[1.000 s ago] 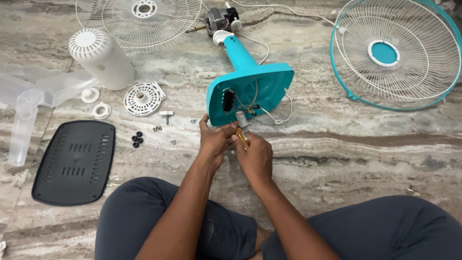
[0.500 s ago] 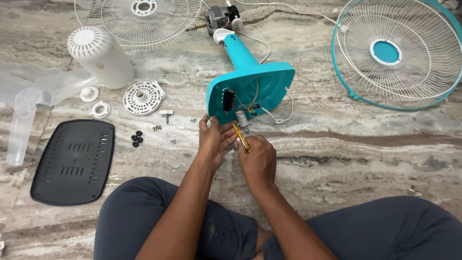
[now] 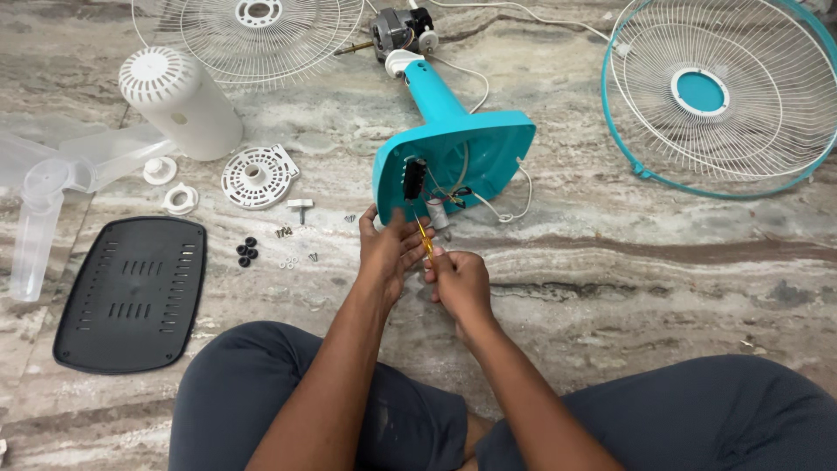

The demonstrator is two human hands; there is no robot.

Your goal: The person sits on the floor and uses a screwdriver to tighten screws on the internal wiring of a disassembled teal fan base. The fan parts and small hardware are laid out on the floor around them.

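Sat cross-legged on the marble floor (image 3: 663, 288), dark grey trousers (image 3: 697, 410) filling the bottom of the view. Reached both forearms forward between the knees. Closed the right hand (image 3: 460, 281) into a loose fist around a slim yellow wire (image 3: 425, 237), fingertips pinched on it just below the fan. Kept the left hand (image 3: 386, 249) beside the right, touching it, fingers curled and narrow, thumb up against the lower rim of the teal fan base (image 3: 475, 153); could not tell whether it gripped the wire as well. Found that base tipped on its side just beyond the hands, hollow underside facing the camera, a black switch block (image 3: 413, 179) and loose wiring showing inside, a thin white cord (image 3: 514, 205) looping out to its right. Followed the teal neck up and away to the bare motor (image 3: 397, 30) near the top edge. Noted, left of the hands, small screws (image 3: 288, 234), black rubber feet (image 3: 247, 251), a white round grille piece (image 3: 255, 177), and a black vented base plate (image 3: 131, 292). Saw farther left a clear fan blade (image 3: 39, 187) and a white motor cover (image 3: 179, 100). Spotted at the far edge a white wire guard (image 3: 253, 35), and well apart at the right a teal-rimmed guard (image 3: 719, 96).
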